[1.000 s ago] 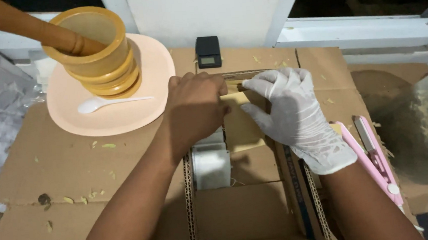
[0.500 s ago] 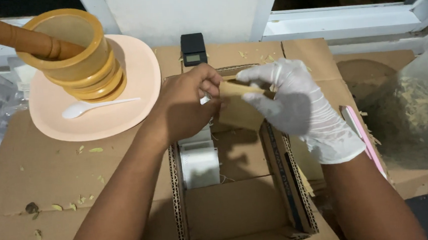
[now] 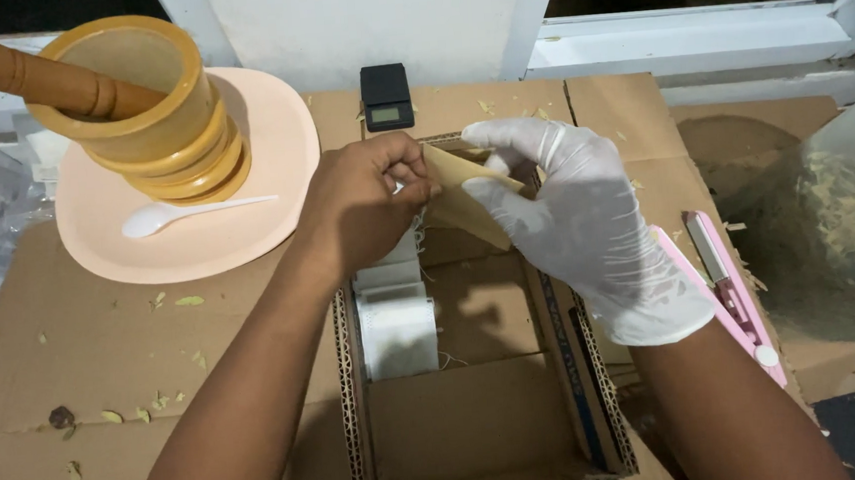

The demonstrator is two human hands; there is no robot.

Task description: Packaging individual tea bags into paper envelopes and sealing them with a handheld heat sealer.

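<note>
Bare left hand (image 3: pixel 370 209) and white-gloved right hand (image 3: pixel 572 220) both pinch 1 small tan paper sachet (image 3: pixel 459 193) above the open brown cardboard box (image 3: pixel 479 397). Risk: uneven pulling may tear it, spilling contents.

Open brown cardboard box (image 3: pixel 481 437) ctr; small black scale screen (image 3: pixel 386 115) behind.
</note>
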